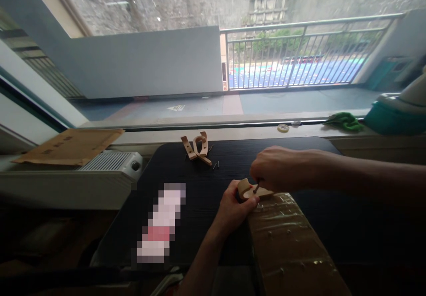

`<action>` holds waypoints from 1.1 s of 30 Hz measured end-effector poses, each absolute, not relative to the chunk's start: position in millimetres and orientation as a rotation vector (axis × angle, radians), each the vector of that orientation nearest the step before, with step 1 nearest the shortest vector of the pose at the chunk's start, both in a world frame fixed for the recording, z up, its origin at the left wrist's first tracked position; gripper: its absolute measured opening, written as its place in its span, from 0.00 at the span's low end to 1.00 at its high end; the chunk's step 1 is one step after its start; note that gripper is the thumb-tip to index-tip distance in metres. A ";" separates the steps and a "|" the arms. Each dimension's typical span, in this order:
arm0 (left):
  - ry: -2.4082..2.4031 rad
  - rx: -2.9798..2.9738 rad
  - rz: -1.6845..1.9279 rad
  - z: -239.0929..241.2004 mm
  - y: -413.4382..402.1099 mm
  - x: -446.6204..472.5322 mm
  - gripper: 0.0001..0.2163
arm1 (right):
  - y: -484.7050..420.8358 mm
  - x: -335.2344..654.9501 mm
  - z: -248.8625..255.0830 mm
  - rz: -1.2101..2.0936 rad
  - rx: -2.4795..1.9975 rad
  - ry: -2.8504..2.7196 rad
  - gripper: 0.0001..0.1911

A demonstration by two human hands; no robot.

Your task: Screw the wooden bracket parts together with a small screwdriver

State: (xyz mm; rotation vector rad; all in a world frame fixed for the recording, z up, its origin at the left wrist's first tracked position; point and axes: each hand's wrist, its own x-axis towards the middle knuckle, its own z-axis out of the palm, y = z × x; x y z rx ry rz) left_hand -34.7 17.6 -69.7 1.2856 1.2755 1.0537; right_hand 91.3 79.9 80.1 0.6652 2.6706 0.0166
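Observation:
My left hand (pixel 234 207) is closed around the curved end of a pale wooden hook (pixel 244 188), with the thumb along its near side. The hook lies on the end of a long cardboard box (pixel 289 242) wrapped in clear tape. Over the hook, my right hand (pixel 276 167) is clenched in a fist. A thin dark shaft (pixel 256 188) runs from this fist down to the wood; its upper part is hidden in the fingers, so I cannot tell its kind.
More wooden hooks (pixel 196 147) lie in a pile at the table's far edge, with screws (pixel 216 165) beside them. A blurred-out pinkish item (pixel 161 225) is on the black table (pixel 203 185). Tape (pixel 283 128) and a green cloth (pixel 344 121) rest on the sill. A heater (pixel 113 167) stands left.

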 end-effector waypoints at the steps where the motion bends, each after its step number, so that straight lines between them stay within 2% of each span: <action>1: 1.274 1.287 1.053 -69.6 17.4 -34.7 0.12 | 79.7 91.9 80.0 0.008 0.741 2.656 0.06; 6: 1.270 1.315 1.057 -69.0 14.8 -34.4 0.11 | 75.9 90.4 86.7 -0.013 0.775 2.633 0.06; 15: 1.275 1.337 1.054 -66.3 12.6 -32.7 0.08 | 72.1 86.6 90.9 0.114 0.468 2.703 0.08; 24: 1.262 1.375 1.061 -64.8 13.8 -33.8 0.08 | 76.7 81.8 92.8 -0.088 0.898 2.543 0.10; 33: 1.255 1.388 1.055 -70.2 13.3 -33.9 0.07 | 68.1 89.0 101.8 -0.129 0.576 2.622 0.08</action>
